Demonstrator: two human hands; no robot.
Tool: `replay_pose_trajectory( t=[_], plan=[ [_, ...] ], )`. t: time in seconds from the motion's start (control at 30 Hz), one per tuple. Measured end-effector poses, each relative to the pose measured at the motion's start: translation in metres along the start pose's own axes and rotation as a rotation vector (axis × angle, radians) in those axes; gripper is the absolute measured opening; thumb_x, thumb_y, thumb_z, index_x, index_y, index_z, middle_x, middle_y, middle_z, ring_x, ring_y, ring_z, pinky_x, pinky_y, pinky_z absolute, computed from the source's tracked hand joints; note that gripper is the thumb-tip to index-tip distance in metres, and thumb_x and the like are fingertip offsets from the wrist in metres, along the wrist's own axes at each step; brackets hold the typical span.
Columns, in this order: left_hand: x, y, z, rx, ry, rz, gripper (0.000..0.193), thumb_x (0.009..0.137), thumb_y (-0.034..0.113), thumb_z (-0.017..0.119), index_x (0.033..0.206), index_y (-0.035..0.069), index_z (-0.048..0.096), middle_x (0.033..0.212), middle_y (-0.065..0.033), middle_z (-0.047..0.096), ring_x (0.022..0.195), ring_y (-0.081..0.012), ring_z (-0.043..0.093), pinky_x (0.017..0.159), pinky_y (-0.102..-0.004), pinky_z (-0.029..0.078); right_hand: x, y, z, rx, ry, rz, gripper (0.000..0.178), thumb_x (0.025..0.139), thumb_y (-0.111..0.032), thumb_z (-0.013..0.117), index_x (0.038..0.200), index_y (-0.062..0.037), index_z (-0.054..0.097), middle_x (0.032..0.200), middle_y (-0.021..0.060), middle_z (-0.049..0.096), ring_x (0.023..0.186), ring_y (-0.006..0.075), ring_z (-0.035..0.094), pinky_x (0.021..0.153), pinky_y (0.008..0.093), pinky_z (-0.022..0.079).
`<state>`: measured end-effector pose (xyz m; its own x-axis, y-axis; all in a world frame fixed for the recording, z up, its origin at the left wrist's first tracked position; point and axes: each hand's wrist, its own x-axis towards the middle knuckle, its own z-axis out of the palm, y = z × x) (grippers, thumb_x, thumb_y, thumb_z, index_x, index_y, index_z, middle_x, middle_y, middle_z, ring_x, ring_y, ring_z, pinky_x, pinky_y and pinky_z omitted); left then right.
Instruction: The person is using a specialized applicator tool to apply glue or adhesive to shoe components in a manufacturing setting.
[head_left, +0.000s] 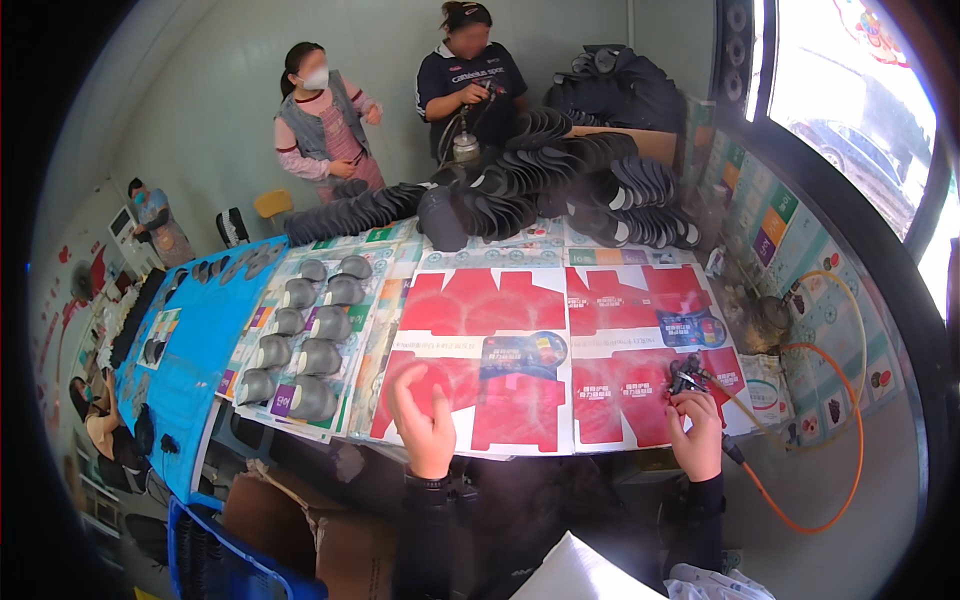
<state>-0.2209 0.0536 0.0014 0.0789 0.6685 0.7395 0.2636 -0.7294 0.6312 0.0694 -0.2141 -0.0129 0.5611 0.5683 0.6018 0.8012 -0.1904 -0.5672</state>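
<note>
Over the red-and-white printed sheets [520, 405], my left hand [424, 425] is raised with its fingers apart and nothing in it. My right hand [696, 432] grips a dark spray gun [686, 374] above the sheets' right side. An orange hose [862, 400] runs up to the gun beside my right wrist, and a thinner yellowish hose meets it too. To the left of the sheets, two rows of grey curved pads [322, 357] lie on printed paper.
Stacked dark curved pieces [500, 205] line the table's far side. A blue-covered table [185, 335] extends at left, with a blue crate [225, 560] and cardboard box [345, 545] below. Across the table, one person [475, 90] holds another spray gun; another [325, 135] stands beside them.
</note>
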Motion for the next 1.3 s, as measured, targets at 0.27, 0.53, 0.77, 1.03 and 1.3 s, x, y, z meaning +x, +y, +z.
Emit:
replay_pose_trajectory(
  t=[0.27,0.53,0.77,1.03,1.3],
  plan=[
    [0.078,0.092,-0.008,-0.036,-0.308,0.167,0.029,0.092,0.005,0.07,0.12,0.002,0.064,0.114,-0.0159,0.067,0.109,-0.0348,0.065,0.095,-0.0401,0.051,-0.012,0.018,-0.01,0.047,0.001,0.041,0.011,0.087,-0.001,0.069,0.079,0.002,0.061,0.1,0.015,0.071,0.102,0.0361,0.064,0.091,0.044,0.05],
    [0.094,0.139,0.03,-0.127,-0.476,0.298,0.013,0.096,0.01,0.071,0.104,0.0,0.069,0.1,-0.0117,0.069,0.095,-0.0289,0.068,0.085,-0.0359,0.053,-0.027,0.036,-0.031,0.076,-0.003,0.149,0.01,0.089,-0.002,0.068,0.083,0.0032,0.062,0.098,0.017,0.069,0.097,0.0358,0.062,0.085,0.0424,0.049],
    [0.085,0.133,0.092,-0.055,-0.781,0.249,0.044,0.1,0.03,0.069,0.074,-0.002,0.055,0.07,-0.0167,0.052,0.063,-0.0321,0.057,0.059,-0.0431,0.041,-0.032,0.046,-0.04,0.014,-0.004,0.178,0.009,0.089,-0.001,0.067,0.084,0.0035,0.062,0.101,0.0174,0.07,0.1,0.0372,0.063,0.089,0.0431,0.05],
    [0.163,0.139,0.066,-0.645,-0.595,0.018,0.09,0.099,0.08,-0.001,0.049,0.012,0.032,0.048,0.0026,0.033,0.044,-0.0112,0.03,0.047,-0.0256,0.022,-0.035,0.051,-0.053,0.016,0.049,0.266,0.011,0.088,0.0,0.069,0.082,0.0034,0.061,0.105,0.0161,0.071,0.104,0.035,0.064,0.092,0.0412,0.05],
    [0.242,0.143,0.106,-0.641,-0.658,-0.118,0.075,0.108,0.069,0.023,0.07,0.01,0.049,0.056,0.0049,0.036,0.048,-0.0073,0.032,0.05,-0.0241,0.024,-0.025,0.056,-0.04,0.003,0.043,0.252,0.01,0.088,0.001,0.069,0.083,0.0035,0.061,0.105,0.016,0.071,0.101,0.0352,0.065,0.089,0.0412,0.051]
  ],
)
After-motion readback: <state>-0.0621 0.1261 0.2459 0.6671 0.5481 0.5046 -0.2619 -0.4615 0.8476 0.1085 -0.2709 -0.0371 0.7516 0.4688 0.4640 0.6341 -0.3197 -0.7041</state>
